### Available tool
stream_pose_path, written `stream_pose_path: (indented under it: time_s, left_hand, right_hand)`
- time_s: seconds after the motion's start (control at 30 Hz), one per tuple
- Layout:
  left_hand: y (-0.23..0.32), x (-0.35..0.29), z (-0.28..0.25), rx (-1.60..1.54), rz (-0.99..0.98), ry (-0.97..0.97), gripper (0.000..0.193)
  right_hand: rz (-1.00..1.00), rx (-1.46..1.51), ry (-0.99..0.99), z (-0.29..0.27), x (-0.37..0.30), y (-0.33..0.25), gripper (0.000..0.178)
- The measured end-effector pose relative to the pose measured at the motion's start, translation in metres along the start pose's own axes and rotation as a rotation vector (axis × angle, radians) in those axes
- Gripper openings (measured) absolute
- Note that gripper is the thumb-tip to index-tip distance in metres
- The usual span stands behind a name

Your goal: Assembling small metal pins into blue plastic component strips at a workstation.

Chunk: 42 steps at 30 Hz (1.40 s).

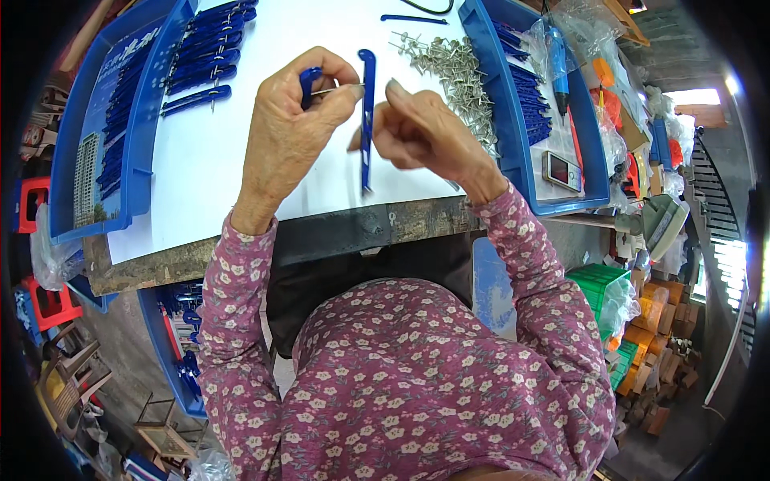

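The left hand [295, 120] is curled around a short blue plastic piece [308, 84], with thumb and forefinger pinching a thin metal pin [333, 90] that points toward the right. The right hand [421, 132] is closed in a loose pinch on a long blue plastic strip [367, 120], which stands nearly upright between the two hands, its rounded top above the knuckles and its lower end hanging below them. The pin's tip sits just beside the strip; whether it touches cannot be told. Both hands are raised over a white tabletop [216, 160]. Beyond the right hand, near its knuckles, lies a loose heap of metal pins [461, 72] spread on the white surface. Further right of that hand stands a blue tray [501, 104] holding a row of blue strips along its inner wall, with a small grey device [561, 170] lying in its near end and a blue pen-like tool [558, 60] farther back in it. Left of the left hand, well apart, a second blue tray [136, 128] carries finished blue pieces [204, 52] laid in rows, some with pins showing. One single blue strip [413, 18] lies alone on the table beyond both hands. The forearms wear floral mauve sleeves [241, 321]. Below the right forearm, stacked green crates [597, 284] stand on the floor.
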<state>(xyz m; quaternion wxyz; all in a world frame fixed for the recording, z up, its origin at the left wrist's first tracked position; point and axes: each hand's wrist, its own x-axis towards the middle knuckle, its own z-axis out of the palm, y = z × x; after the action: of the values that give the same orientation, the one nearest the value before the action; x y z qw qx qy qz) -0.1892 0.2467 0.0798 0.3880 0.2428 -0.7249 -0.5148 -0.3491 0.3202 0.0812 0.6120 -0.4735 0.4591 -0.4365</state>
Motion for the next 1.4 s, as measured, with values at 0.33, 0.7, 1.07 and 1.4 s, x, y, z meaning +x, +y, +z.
stream_pose_path:
  time_s: [0.33,0.7,1.07,1.4]
  left_hand:
    - [0.004,-0.001,0.0,0.021,-0.054,-0.034,0.008]
    - [-0.009,-0.003,0.001,-0.121,-0.027,-0.08,0.01]
    - [-0.038,-0.012,0.006,-0.842,-0.203,-0.087,0.009]
    - [-0.08,-0.024,0.022,-1.39,-0.283,-0.198,0.012]
  right_hand:
    - [-0.096,-0.516,-0.003,-0.007,-0.007,-0.011,0.072]
    - [-0.191,-0.245,0.096,-0.004,-0.008,0.006,0.033]
    - [-0.149,-0.378,0.102,0.011,-0.007,0.002,0.025]
    - [-0.109,-0.599,0.177,0.023,-0.009,0.006,0.028]
